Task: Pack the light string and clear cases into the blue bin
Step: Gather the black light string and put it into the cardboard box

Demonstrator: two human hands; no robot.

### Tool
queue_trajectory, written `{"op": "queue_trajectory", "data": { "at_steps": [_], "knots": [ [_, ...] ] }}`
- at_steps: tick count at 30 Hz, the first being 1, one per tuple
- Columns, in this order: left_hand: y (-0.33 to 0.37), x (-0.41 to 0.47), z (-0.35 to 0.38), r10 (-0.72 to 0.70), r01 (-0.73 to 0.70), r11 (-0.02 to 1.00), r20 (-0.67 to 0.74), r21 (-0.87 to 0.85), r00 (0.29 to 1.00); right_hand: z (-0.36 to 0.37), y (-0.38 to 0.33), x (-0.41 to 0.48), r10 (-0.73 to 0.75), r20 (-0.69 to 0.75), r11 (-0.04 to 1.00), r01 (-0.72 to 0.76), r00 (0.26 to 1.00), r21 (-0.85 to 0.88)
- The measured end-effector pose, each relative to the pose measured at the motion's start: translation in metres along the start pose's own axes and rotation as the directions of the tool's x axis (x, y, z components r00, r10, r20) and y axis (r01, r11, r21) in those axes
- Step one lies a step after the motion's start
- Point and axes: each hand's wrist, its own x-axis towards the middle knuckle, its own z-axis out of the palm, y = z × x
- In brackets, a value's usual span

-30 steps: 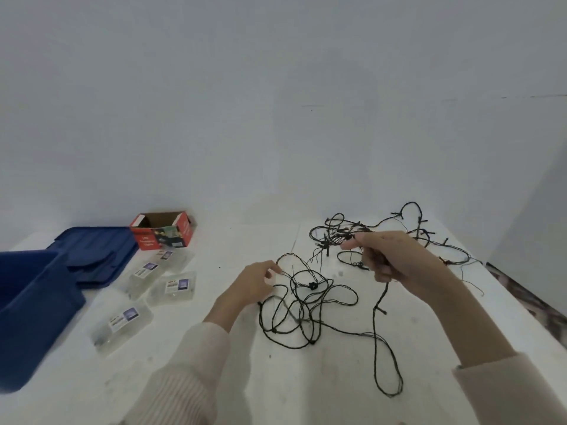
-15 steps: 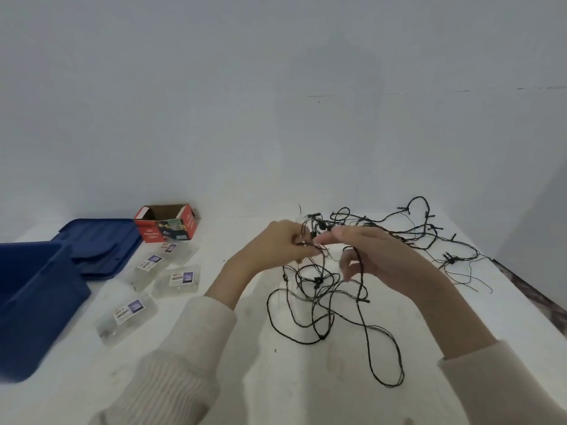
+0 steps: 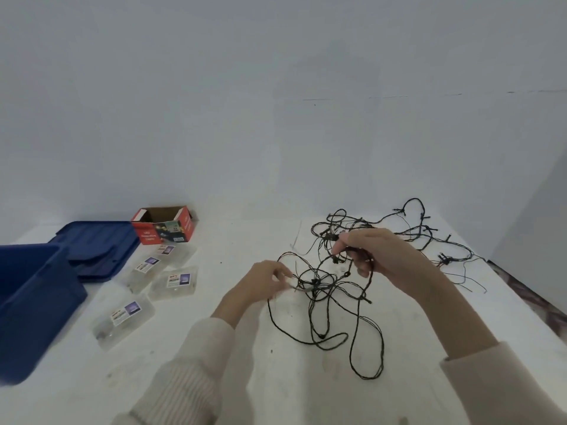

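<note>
Packing not yet begun, judging by the layout: four labelled clear plastic cases [image 3: 173, 282] lie on the white counter [image 3: 276, 378] beside the open blue plastic bin [image 3: 30, 302], with none visibly inside it. The thin black-wired light string [image 3: 313, 282] sprawls tangled mid-counter, its far end trailing right. Right hand [image 3: 386, 262]: fingers curled round several raised strands. Left hand [image 3: 264, 286]: fingers pinching one low loop. Gathering stage, probably.

Soft, cool, even light fills your view, leaving faint shadows on the white tabletop [image 3: 291, 394]. Your left hand [image 3: 260, 286] is motion-blurred, the dark blue plastic bin [image 3: 30, 302] smears, and the wide lens bends edges.
</note>
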Motion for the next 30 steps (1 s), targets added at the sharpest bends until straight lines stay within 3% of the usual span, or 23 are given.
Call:
{"op": "queue_trajectory", "data": {
  "at_steps": [2, 8, 10, 12, 14, 16, 18, 21, 25, 30],
  "knots": [
    [-0.010, 0.007, 0.014, 0.034, -0.040, 0.974, 0.033, 0.222, 0.999, 0.000, 0.001, -0.002, 0.004, 0.017, 1.000, -0.004, 1.000, -0.010],
    [-0.005, 0.006, 0.012, 0.017, -0.007, 0.911, -0.022, 0.412, 1.000, -0.008, 0.001, -0.006, 0.033, 0.001, 0.998, -0.033, 0.999, -0.048],
    [0.013, -0.001, -0.015, 0.020, -0.003, 0.962, -0.058, 0.273, 0.998, -0.011, 0.000, -0.007, 0.039, -0.001, 0.996, -0.039, 0.999, -0.085],
    [0.040, -0.014, -0.046, -0.015, 0.011, 0.993, -0.040, -0.114, 0.999, -0.011, -0.003, -0.007, 0.037, 0.002, 0.990, -0.037, 0.999, -0.138],
    [0.071, -0.030, -0.071, -0.016, 0.017, 0.818, 0.007, -0.574, 1.000, -0.008, -0.011, -0.009, -0.014, -0.026, 0.984, 0.009, 1.000, -0.178],
    [0.100, -0.043, -0.086, 0.029, 0.002, 0.588, 0.024, -0.809, 0.999, -0.002, -0.025, -0.010, -0.107, -0.061, 0.988, 0.099, 0.992, -0.122],
    [0.124, -0.051, -0.092, 0.083, -0.059, 0.492, -0.020, -0.869, 0.996, 0.005, -0.042, -0.010, -0.194, -0.056, 0.977, 0.198, 0.979, 0.079],
    [0.144, -0.057, -0.092, 0.120, -0.189, 0.523, -0.148, -0.831, 0.982, 0.018, -0.062, -0.006, -0.259, -0.154, 0.916, 0.293, 0.954, 0.275],
    [0.155, -0.065, -0.090, 0.089, -0.211, 0.396, -0.191, -0.894, 0.978, 0.028, -0.077, -0.002, -0.348, -0.336, 0.886, 0.425, 0.875, 0.189],
    [0.163, -0.073, -0.088, 0.141, -0.060, 0.235, -0.027, -0.970, 0.990, 0.036, -0.077, -0.009, -0.472, -0.189, 0.871, 0.489, 0.861, 0.053]
  ]
}}
